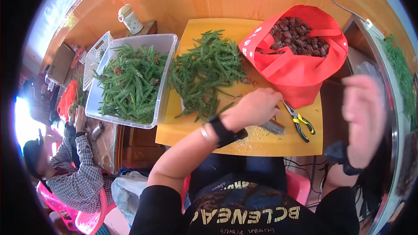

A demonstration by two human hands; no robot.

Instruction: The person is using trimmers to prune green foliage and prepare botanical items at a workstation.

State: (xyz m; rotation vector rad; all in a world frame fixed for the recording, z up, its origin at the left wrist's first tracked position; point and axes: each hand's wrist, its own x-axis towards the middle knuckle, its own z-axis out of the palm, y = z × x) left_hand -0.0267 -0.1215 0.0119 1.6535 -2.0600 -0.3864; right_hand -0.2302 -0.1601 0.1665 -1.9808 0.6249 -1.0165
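Observation:
My left hand (257,108) reaches over the yellow tabletop (204,141), fingers bent and drawn together; what they hold, if anything, is hidden. Just below it lies a dark grey elongated thing (273,127). Pliers (299,122) with black and yellow handles rest to its right, jaws toward the red bag (300,76). Brown pine cones (298,37) fill that bag. Raised off the table's right edge, my right hand (365,106) is smeared by motion. Green artificial pine sprigs (209,69) are heaped left of my left hand, with a small cone (246,80) beside them.
A clear plastic bin (163,91) of green sprigs and a few cones stands at the left, near a white perforated basket (93,61) and a lidded cup (130,19). Another person (82,161) works at far left. A shelf edge (394,117) runs along the right.

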